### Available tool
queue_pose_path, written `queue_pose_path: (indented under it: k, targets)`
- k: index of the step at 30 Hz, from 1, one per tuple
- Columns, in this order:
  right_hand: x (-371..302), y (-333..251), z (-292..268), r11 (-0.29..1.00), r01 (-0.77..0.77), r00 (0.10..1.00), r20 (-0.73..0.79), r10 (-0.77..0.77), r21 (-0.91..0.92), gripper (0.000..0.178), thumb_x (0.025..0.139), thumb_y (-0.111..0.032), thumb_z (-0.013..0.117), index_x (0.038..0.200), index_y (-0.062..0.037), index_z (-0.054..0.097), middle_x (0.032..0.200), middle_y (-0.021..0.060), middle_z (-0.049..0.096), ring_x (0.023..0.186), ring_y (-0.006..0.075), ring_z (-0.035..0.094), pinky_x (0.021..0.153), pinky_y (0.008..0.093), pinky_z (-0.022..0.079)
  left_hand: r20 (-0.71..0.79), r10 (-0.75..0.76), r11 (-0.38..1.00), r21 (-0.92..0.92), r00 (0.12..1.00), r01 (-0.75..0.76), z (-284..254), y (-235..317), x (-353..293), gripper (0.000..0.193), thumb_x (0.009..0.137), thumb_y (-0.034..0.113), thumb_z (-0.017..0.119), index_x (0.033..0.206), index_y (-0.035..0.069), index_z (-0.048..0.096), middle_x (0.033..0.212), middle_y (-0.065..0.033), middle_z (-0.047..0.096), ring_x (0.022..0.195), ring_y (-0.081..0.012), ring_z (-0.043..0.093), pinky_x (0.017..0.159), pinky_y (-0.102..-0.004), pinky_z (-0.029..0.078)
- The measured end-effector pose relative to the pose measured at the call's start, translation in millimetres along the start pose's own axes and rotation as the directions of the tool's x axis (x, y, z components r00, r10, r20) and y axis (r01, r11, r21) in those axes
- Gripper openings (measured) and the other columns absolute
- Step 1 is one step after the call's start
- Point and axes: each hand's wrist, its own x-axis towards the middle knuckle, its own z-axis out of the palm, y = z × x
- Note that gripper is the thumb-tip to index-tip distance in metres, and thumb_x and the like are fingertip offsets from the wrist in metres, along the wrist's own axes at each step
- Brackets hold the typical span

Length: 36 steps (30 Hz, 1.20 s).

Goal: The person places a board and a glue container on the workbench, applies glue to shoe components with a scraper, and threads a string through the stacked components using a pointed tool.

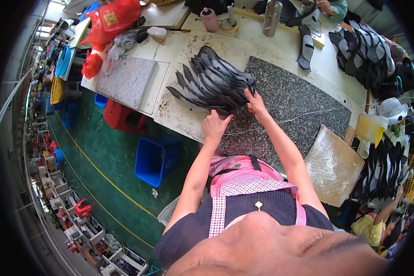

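A fanned-out row of black-and-grey curved pieces that look like shoe uppers [211,83] lies overlapping on the white worktable [179,117]. My left hand [214,125] is closed at the near edge of the row, its thumb against the lowest piece and its other fingers curled. At the row's right end, my right hand [256,106] grips the ends of the pieces, thumb on top; its other fingers are partly hidden. Just right of the row is a speckled dark granite slab [299,96], with a thin pale cord [285,121] across it.
A grey stone slab [125,83] and red bag [112,23] occupy the left. A pink bottle [209,20], tape roll [229,28] and steel flask [271,18] stand behind. More uppers [361,50] pile far right. A blue bin [154,161] stands below; another person's hand [325,7] shows.
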Motion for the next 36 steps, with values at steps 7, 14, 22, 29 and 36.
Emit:
queue_pose_path:
  k: [7, 14, 22, 29, 36]
  targets:
    - [23.5, 28.2, 20.0, 0.898, 0.355, 0.919, -0.082, -0.387, -0.259, 0.015, 0.085, -0.021, 0.065, 0.089, -0.008, 0.058, 0.06, -0.0077, 0.048, 0.044, 0.0031, 0.034, 0.039, 0.0224, 0.026, -0.074, 0.159, 0.959, 0.25, 0.984, -0.136, 20.9, 8.4, 19.0, 0.028, 0.078, 0.036, 0.063, 0.076, 0.009, 0.055, 0.062, -0.0121, 0.065, 0.059, -0.0286, 0.066, 0.053, -0.0396, 0.053]
    - [-11.5, 11.7, 11.0, 0.986, 0.116, 0.992, -0.028, -0.12, -0.124, 0.019, 0.086, -0.02, 0.064, 0.077, -0.0111, 0.05, 0.054, -0.0081, 0.038, 0.039, 0.0031, 0.03, 0.035, 0.0238, 0.021, 0.002, 0.422, 0.9, 0.121, 0.907, -0.419, -18.0, 9.2, 8.3, 0.017, 0.078, 0.024, 0.057, 0.071, 0.009, 0.053, 0.06, -0.0139, 0.062, 0.057, -0.0298, 0.065, 0.051, -0.0407, 0.052]
    - [-91.5, -30.5, -94.6, 0.935, -0.041, 0.999, -0.012, 0.04, -0.353, 0.016, 0.084, -0.023, 0.064, 0.079, -0.0129, 0.053, 0.057, -0.0081, 0.041, 0.041, 0.003, 0.03, 0.038, 0.0215, 0.02, 0.282, 0.611, 0.787, -0.321, 0.74, -0.527, -6.7, 78.3, -71.6, 0.02, 0.078, 0.023, 0.055, 0.074, 0.003, 0.054, 0.064, -0.0193, 0.06, 0.062, -0.0374, 0.061, 0.058, -0.0486, 0.049]
    - [-114.2, -30.9, -150.7, 0.984, -0.164, 0.986, -0.008, 0.165, 0.071, 0.027, 0.088, -0.035, 0.06, 0.081, -0.0164, 0.042, 0.055, -0.0083, 0.026, 0.036, 0.0015, 0.022, 0.033, 0.022, 0.013, 0.349, 0.595, 0.8, -0.341, 0.724, -0.493, 16.8, 105.1, -94.5, 0.024, 0.083, 0.026, 0.054, 0.09, 0.003, 0.06, 0.07, -0.0224, 0.062, 0.068, -0.0389, 0.063, 0.06, -0.0491, 0.05]
    - [-174.7, -26.4, -115.5, 0.784, 0.352, 0.852, -0.17, -0.494, -0.511, 0.038, 0.095, -0.034, 0.048, 0.104, 0.0, 0.062, 0.092, 0.0043, 0.067, 0.08, 0.0099, 0.06, 0.074, 0.0244, 0.046, 0.42, 0.812, 0.509, -0.849, 0.404, -0.141, -41.4, 98.2, -113.7, 0.028, 0.097, 0.019, 0.042, 0.084, -0.001, 0.054, 0.065, -0.0096, 0.055, 0.059, -0.0187, 0.054, 0.06, -0.0304, 0.045]
